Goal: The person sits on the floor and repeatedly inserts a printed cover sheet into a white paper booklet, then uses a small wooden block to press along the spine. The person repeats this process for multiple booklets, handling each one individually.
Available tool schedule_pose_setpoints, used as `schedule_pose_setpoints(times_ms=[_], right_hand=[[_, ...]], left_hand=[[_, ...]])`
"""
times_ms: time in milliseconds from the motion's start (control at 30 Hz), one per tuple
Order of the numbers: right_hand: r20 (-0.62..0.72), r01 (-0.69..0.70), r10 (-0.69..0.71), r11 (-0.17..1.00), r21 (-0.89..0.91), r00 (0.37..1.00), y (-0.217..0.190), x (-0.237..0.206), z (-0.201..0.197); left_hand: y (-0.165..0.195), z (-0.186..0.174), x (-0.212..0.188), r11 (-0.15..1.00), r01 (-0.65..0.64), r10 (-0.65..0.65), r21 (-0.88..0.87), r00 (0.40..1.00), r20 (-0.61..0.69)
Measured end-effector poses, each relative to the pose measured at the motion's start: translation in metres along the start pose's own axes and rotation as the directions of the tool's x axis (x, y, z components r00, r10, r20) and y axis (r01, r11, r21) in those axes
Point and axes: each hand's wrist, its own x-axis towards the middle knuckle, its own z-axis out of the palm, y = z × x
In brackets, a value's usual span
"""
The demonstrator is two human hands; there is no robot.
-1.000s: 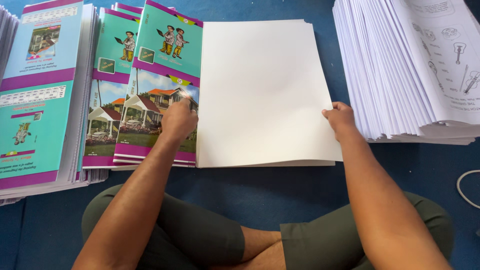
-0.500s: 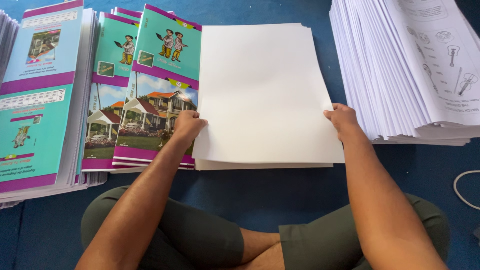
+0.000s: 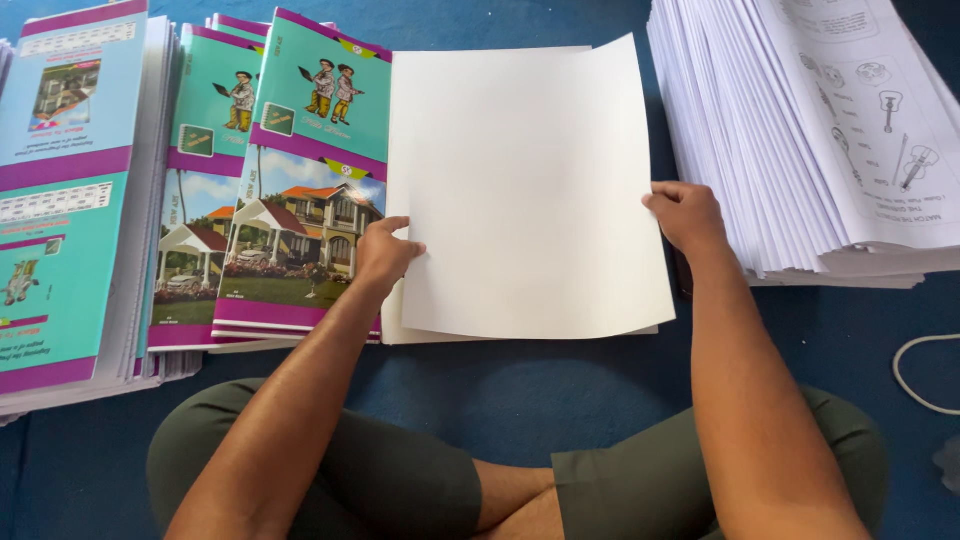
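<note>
A large blank white sheet [image 3: 525, 190] is lifted off a low pile of white sheets [image 3: 400, 332] on the blue floor in front of my crossed legs. My left hand [image 3: 385, 252] pinches the sheet's left edge. My right hand [image 3: 688, 215] grips its right edge. The sheet's near edge curls up slightly above the pile. Left of the pile lie printed covers [image 3: 305, 180] in teal and purple with a house picture.
A tall stack of printed worksheets [image 3: 830, 140] stands at the right, close to my right hand. More stacks of colourful covers [image 3: 65, 200] fill the left side. A white cable [image 3: 915, 375] lies on the blue floor [image 3: 560, 390] at the right edge.
My left hand moved from the cover picture to the sheet's left edge. Both hands have lifted the top sheet off the pile and shifted it slightly right.
</note>
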Motion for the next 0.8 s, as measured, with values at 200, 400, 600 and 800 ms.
schedule_pose_setpoints(times_ms=[200, 400, 600, 800], right_hand=[[-0.041, 0.198, -0.194, 0.969, 0.147, 0.980, -0.018, 0.000, -0.002], [-0.034, 0.310, -0.309, 0.939, 0.151, 0.951, -0.022, 0.007, 0.018], [-0.016, 0.463, -0.464, 0.878, 0.123, 0.886, -0.021, 0.009, 0.060], [-0.007, 0.569, -0.570, 0.821, -0.046, 0.821, -0.027, 0.001, 0.090]], left_hand=[[0.004, 0.023, 0.005, 1.000, -0.006, 0.006, 0.001, 1.000, 0.022], [0.008, 0.048, 0.008, 0.991, -0.132, 0.133, -0.021, 0.991, 0.026], [0.003, 0.061, 0.015, 0.971, -0.181, 0.187, 0.156, 0.982, -0.022], [0.001, 0.067, 0.012, 0.936, -0.244, 0.265, 0.255, 0.963, -0.048]])
